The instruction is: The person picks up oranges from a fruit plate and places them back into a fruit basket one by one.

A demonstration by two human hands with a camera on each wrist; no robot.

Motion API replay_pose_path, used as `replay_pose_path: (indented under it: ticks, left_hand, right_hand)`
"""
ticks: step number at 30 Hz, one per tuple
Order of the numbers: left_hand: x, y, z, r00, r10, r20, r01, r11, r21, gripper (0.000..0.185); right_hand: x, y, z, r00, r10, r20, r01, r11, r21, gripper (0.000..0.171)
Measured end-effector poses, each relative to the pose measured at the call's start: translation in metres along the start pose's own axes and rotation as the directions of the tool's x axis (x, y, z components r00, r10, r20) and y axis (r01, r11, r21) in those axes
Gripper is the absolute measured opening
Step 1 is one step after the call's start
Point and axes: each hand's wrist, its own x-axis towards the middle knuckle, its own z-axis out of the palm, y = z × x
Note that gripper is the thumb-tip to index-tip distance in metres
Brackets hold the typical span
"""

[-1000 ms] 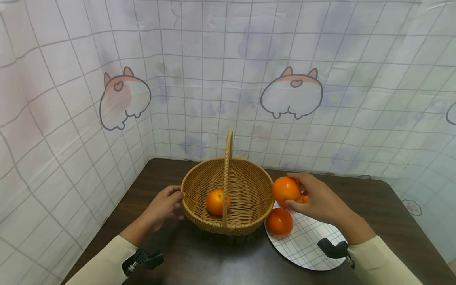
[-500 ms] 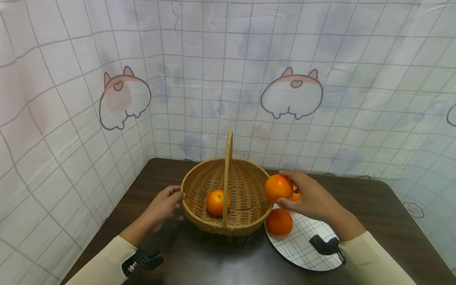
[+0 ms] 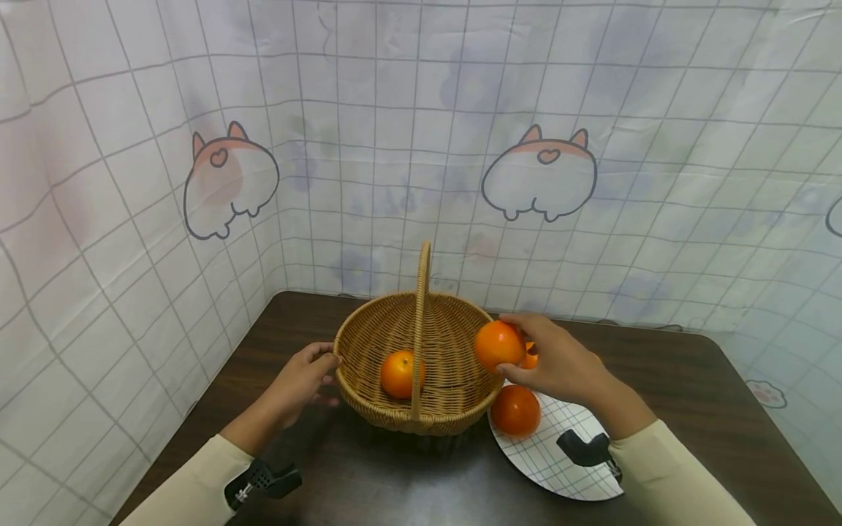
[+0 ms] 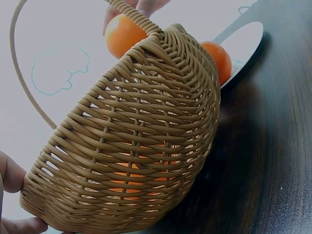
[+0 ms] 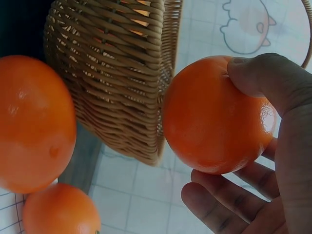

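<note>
My right hand (image 3: 559,365) grips an orange (image 3: 498,346) at the right rim of a wicker basket (image 3: 460,329). In the right wrist view, the thumb presses the orange's side and the other fingers lie beneath it. My left hand (image 3: 302,380) holds the basket's left rim, with thumb and finger on either side of its edge in the left wrist view. Inside the basket, partly behind the handle (image 3: 421,314), lies another orange (image 3: 397,374). To the right, one orange (image 3: 516,411) sits on a plate's edge, and a further orange (image 3: 531,356) is mostly hidden behind my right hand.
The round white plate (image 3: 559,453) with a grid pattern lies right of the basket on a dark wooden table (image 3: 408,489). A patterned curtain (image 3: 395,146) hangs behind and to the left. Black camera mounts (image 3: 263,482) are strapped to both wrists.
My right hand has moved left with the orange, from above the plate to the basket's right rim. My left hand, the basket and the orange inside have stayed in place.
</note>
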Motion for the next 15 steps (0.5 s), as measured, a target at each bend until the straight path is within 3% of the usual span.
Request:
replay_pose_path:
  ticks: [15]
  left_hand:
    - [-0.0033,0.0009,0.0,1.0,0.009,0.013,-0.009,1.0,-0.001,0.056]
  right_hand:
    - [0.0045,-0.0048,0.009,1.0,-0.018,-0.001,0.018,1.0,0.002,0.075]
